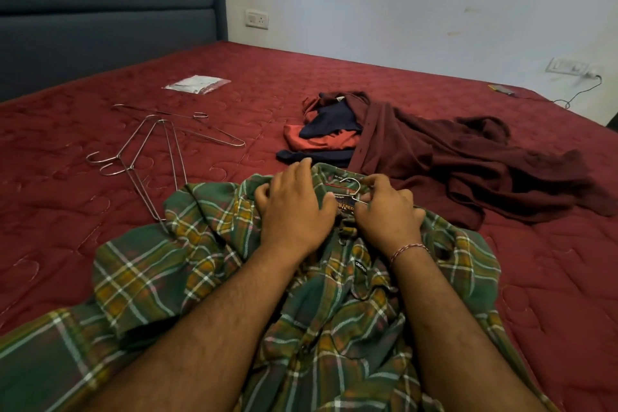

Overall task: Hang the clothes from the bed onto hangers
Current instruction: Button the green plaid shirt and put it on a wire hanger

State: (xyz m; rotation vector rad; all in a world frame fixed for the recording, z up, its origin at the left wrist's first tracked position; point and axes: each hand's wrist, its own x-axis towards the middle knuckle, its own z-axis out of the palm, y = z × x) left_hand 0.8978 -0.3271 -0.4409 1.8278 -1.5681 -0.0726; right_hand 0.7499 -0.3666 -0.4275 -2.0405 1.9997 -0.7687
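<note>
While the green plaid shirt (334, 294) lies on the bed (334, 84), the left hand (294, 211) grips its collar with curled fingers and the right hand (384, 207) pinches the hanger hook (354, 189) there; both forearms reach forward.

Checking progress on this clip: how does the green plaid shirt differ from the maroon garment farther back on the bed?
The green plaid shirt is checked in green, yellow and white; the maroon garment is plain dark red. The plaid shirt has a hanger hook showing at its collar, the maroon garment shows none. The left hand and right hand grip the plaid shirt's collar; the maroon garment lies untouched. Both lie on the bed.
</note>
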